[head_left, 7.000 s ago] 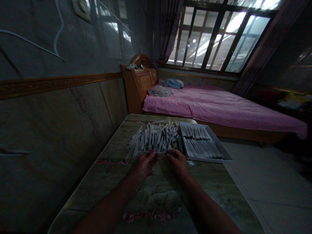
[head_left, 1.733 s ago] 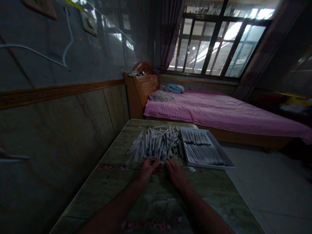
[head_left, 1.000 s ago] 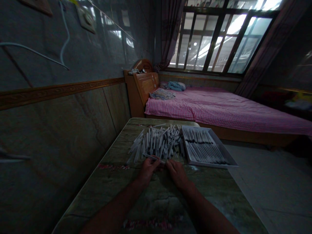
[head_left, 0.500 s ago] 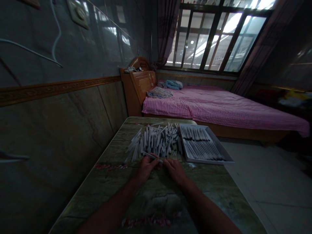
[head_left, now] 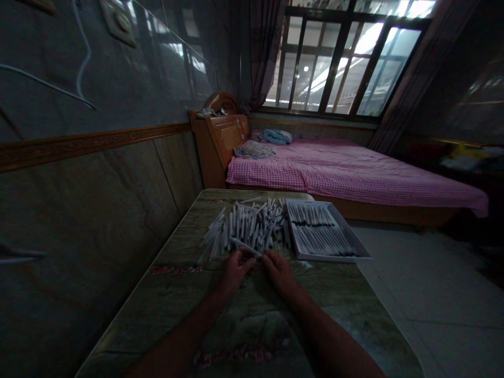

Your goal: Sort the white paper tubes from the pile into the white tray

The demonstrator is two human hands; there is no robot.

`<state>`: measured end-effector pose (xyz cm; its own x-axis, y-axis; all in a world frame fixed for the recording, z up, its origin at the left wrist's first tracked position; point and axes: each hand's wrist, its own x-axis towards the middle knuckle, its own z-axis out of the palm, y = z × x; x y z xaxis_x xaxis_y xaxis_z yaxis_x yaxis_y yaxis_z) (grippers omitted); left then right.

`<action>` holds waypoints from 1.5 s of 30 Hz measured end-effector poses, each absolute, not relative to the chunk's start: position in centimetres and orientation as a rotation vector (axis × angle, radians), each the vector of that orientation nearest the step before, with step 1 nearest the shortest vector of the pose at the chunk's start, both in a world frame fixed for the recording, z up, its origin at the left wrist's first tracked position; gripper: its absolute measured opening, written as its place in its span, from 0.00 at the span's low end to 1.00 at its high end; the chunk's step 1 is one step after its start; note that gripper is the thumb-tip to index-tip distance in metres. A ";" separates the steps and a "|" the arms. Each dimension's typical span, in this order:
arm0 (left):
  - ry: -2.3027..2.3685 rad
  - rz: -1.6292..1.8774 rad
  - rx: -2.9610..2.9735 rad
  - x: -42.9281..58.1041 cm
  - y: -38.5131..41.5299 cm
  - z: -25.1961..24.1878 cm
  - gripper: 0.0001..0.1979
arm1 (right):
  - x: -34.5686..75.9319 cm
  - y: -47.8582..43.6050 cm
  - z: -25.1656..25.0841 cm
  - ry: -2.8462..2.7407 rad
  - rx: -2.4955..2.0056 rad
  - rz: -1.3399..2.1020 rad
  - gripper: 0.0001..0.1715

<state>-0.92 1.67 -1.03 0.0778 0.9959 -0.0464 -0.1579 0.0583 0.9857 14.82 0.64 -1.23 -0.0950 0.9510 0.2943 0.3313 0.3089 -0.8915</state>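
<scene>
White tube betw. L hand & R hand (pile just behind)

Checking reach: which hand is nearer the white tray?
Right. The right hand sits just short of the white tray; the left hand is farther off, to its left.
</scene>
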 end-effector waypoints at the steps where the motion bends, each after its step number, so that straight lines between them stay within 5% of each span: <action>1: 1.085 1.197 1.098 -0.8 1.6 -1.1 0.17 | 14.9 0.7 -1.2 -1.517 -1.197 0.801 0.22; 6: 1.176 1.146 1.498 0.5 1.7 -0.3 0.04 | 15.5 1.4 -0.9 -0.943 -1.129 0.820 0.22; 13: 1.424 0.730 2.433 4.2 5.4 2.8 0.15 | 15.8 2.1 -0.9 -0.816 -1.116 0.821 0.22; 25: 1.810 0.231 2.705 6.8 7.9 2.6 0.14 | 15.7 2.4 -1.2 -0.787 -1.077 0.882 0.23; 34: 1.440 0.748 2.648 5.4 6.2 3.1 0.13 | 15.9 2.8 -1.6 -0.799 -1.075 0.831 0.23; 39: 1.322 1.209 1.760 2.6 4.6 1.4 0.12 | 15.7 2.1 -1.5 -1.008 -1.111 0.798 0.22; 45: 1.179 1.354 1.008 0.3 2.2 -0.1 0.24 | 14.9 1.6 -1.6 -1.406 -1.157 0.770 0.18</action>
